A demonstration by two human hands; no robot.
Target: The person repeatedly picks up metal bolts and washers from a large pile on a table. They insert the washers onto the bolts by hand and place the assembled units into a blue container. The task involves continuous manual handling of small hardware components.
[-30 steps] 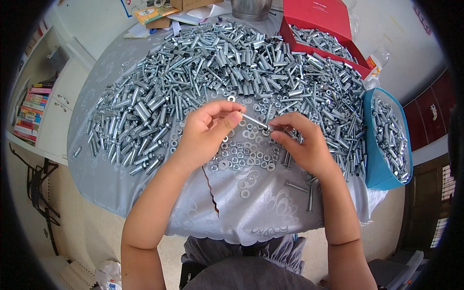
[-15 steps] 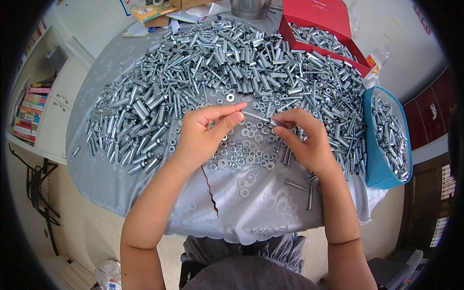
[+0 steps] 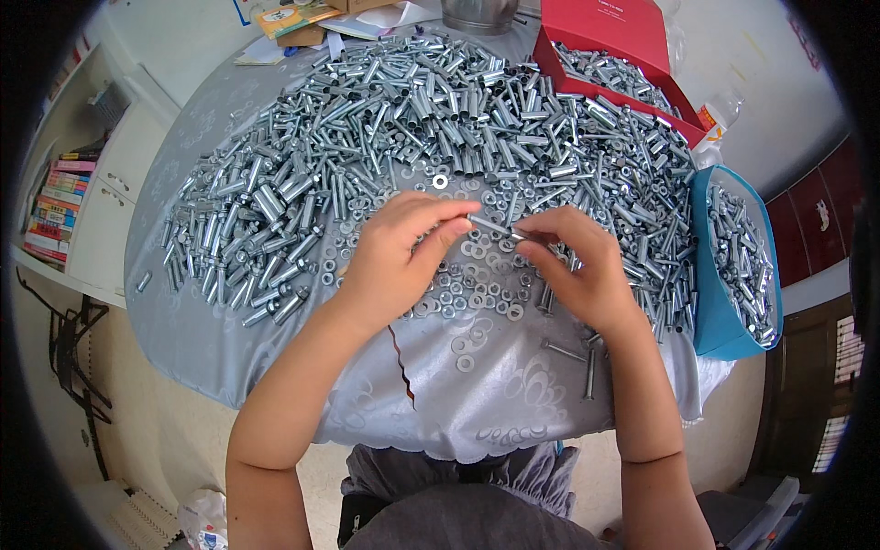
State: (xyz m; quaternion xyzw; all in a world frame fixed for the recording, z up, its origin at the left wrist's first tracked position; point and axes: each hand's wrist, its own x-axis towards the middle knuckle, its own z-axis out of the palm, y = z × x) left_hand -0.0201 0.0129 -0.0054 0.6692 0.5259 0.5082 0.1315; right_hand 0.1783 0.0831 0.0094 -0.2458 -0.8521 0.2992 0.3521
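My left hand (image 3: 396,257) and my right hand (image 3: 577,264) meet over the middle of the table and hold one thin silver bolt (image 3: 495,228) between them. The left thumb and forefinger pinch its left end; the right fingers grip its right end. Whether a nut or washer sits on the bolt I cannot tell. Under the hands lies a scatter of loose nuts and washers (image 3: 472,289). A big heap of bolts and metal sleeves (image 3: 431,110) covers the far half of the grey tablecloth (image 3: 275,357).
A red box (image 3: 632,55) with bolts stands at the back right. A blue tub (image 3: 733,266) of bolts sits at the right edge. Two loose bolts (image 3: 576,359) lie near the front. Books (image 3: 60,202) fill a shelf at the left.
The hands have shifted only slightly; the left fingertips have moved a little on the bolt's end. The bolt stays held between both hands.
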